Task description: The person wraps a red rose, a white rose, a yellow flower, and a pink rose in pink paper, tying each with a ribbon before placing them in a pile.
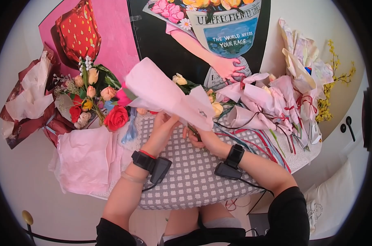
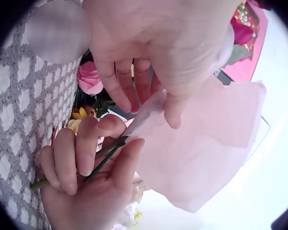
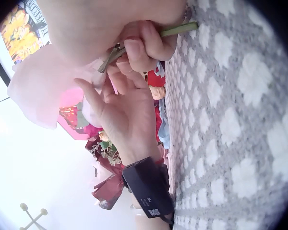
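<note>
My left hand (image 1: 163, 130) and right hand (image 1: 210, 141) are close together over a nubbly grey-and-white checked cloth (image 1: 173, 180). To their right lie flower bundles (image 1: 283, 90) in crinkled pink paper, some tied with red ribbon (image 1: 307, 99). From between my hands flares a smooth, pale pink paper cone (image 1: 157, 82). The left is loosely open, thumb against the cone; the right curls round a green stem (image 3: 180, 29) at its narrow end.

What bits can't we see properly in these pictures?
Head view: the inside of the pink wrapping paper, hidden by its own side.
Head view: the top of the bouquet painting, cut off by the picture's edge.
Left wrist view: the middle of the green stem, hidden by the right hand.
Right wrist view: the print on the black wrist camera, too small.
</note>
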`<state>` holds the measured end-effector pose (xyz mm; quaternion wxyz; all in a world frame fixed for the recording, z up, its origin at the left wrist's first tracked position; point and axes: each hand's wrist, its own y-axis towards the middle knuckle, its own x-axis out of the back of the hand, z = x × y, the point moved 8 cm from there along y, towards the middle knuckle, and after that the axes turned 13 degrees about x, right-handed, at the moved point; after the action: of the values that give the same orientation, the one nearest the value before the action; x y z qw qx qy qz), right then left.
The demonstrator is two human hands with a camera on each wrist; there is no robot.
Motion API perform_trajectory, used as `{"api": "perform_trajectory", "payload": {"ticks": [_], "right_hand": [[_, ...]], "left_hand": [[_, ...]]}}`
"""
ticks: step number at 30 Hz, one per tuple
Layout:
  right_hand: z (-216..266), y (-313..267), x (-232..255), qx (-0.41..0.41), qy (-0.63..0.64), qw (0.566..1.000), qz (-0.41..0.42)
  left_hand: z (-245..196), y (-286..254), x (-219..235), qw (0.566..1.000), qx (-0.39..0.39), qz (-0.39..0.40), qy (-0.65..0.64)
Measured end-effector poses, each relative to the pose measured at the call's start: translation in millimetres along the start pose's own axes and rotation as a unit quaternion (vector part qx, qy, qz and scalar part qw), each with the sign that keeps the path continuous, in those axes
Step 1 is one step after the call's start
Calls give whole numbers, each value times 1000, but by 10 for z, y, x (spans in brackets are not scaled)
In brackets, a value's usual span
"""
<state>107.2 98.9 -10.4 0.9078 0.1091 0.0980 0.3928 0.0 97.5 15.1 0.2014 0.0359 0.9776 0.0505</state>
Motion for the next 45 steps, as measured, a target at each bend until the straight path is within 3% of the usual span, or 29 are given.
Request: {"api": "perform_trajectory", "payload": {"ticks": [3, 6, 10, 12, 15, 16, 18, 19, 21, 22, 23, 24, 25, 27, 29, 33, 36, 37, 38, 39, 41, 45], "right_hand": [[-61, -2, 16, -23, 20, 1000, -3], [-199, -24, 44, -75, 114, 991, 16], [-92, -30, -17, -77, 143, 987, 7], [-33, 4, 74, -2, 78, 996, -52], [162, 17, 93, 20, 27, 997, -76], [171, 49, 127, 22, 24, 997, -75], [327, 121, 171, 82, -149, 985, -21], [408, 119, 221, 82, -155, 984, -22], [740, 97, 192, 71, -341, 937, 16], [842, 87, 189, 73, -395, 916, 15], [879, 77, 178, 75, -398, 914, 15], [1023, 65, 159, 140, -436, 889, -9], [1157, 34, 137, 205, -471, 858, -31], [1170, 41, 133, 203, -479, 854, -1], [795, 8, 192, -19, -277, 960, 33], [511, -150, 192, -58, -204, 975, 70], [643, -254, 80, -34, -226, 971, 65], [740, -330, 71, -75, -412, 904, 82], [871, -398, 68, -114, -581, 800, 95], [1005, -436, -27, -113, -583, 799, 94], [1054, -555, -290, -184, -356, 909, 114], [999, -658, -465, -205, -287, 927, 126]], "left_hand": [[0, 45, 153, 995, -8, -46, 83], [-61, -9, 153, 991, -16, -88, 98], [-65, -15, 193, 987, -20, -129, 89], [-128, -80, 184, 987, -49, -150, 44], [-136, -81, 271, 978, -94, -177, 59], [-136, -93, 275, 978, -97, -176, 57], [-258, -172, 157, 969, -117, -188, 109], [-280, -173, 165, 970, -119, -185, 105], [-110, -86, 216, 972, 28, -166, 164], [-83, -76, 194, 973, 24, -164, 162], [-118, -97, 166, 972, -41, -178, 146], [-172, -126, 173, 967, -106, -191, 130], [-164, -103, 202, 968, -107, -189, 128], [-41, 23, 138, 993, -53, -84, 67], [16, 78, 137, 996, -48, -59, 56], [94, 153, 28, 998, -23, 33, 37], [68, 72, 2, 993, -25, 29, 116], [31, 48, -22, 993, -26, 29, 115], [2, 30, -62, 994, -12, 36, 103], [-9, 24, -88, 995, 1, 43, 90], [-3, 32, -75, 996, 19, 40, 75], [-21, 11, -105, 998, 41, 47, 6]]}}
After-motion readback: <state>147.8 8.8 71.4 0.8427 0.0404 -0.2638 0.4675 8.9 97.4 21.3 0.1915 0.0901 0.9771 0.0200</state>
